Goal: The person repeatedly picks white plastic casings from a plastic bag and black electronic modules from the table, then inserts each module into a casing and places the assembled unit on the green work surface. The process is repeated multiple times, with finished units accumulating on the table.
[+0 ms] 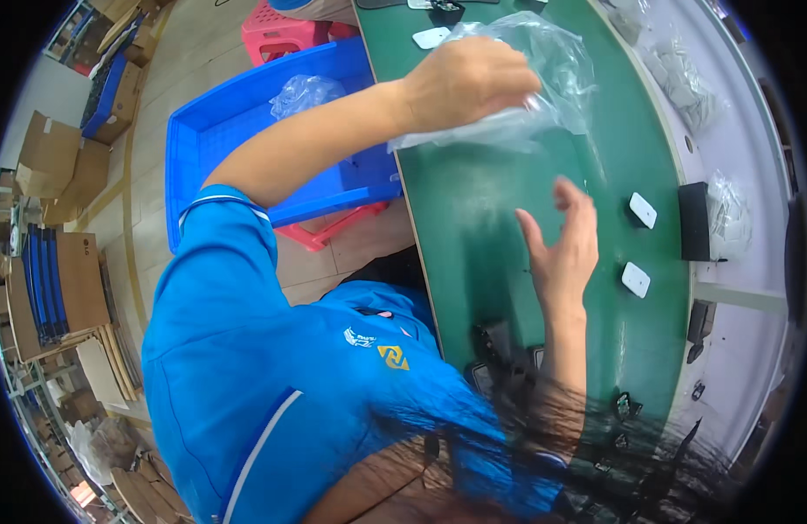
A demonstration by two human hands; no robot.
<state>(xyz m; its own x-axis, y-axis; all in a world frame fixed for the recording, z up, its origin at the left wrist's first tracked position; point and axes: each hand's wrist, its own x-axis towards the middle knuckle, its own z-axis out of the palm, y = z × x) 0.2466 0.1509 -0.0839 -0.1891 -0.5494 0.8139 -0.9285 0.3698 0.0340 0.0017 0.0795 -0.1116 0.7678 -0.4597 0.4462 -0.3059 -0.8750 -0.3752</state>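
Observation:
My left hand (473,83) is over the far part of the green table (473,218), its fingers curled closed on a crumpled clear plastic bag (565,74). The bag spreads to both sides of the hand, and part of it reaches the table's left edge. Nearer to me, my right hand (567,249) hovers above the table with thumb and fingers apart, holding nothing. To the right of it lie two small white rounded plates, one farther off (643,210) and one nearer (636,279). Another white plate (431,37) lies beyond my left hand.
At the table's left stands a blue bin (281,87) on a red stool (320,229), with a clear bag (306,94) inside. Small dark parts (626,406) lie near me, partly behind hair. A black box (696,221) stands at the right edge. Cardboard boxes (58,162) line the left.

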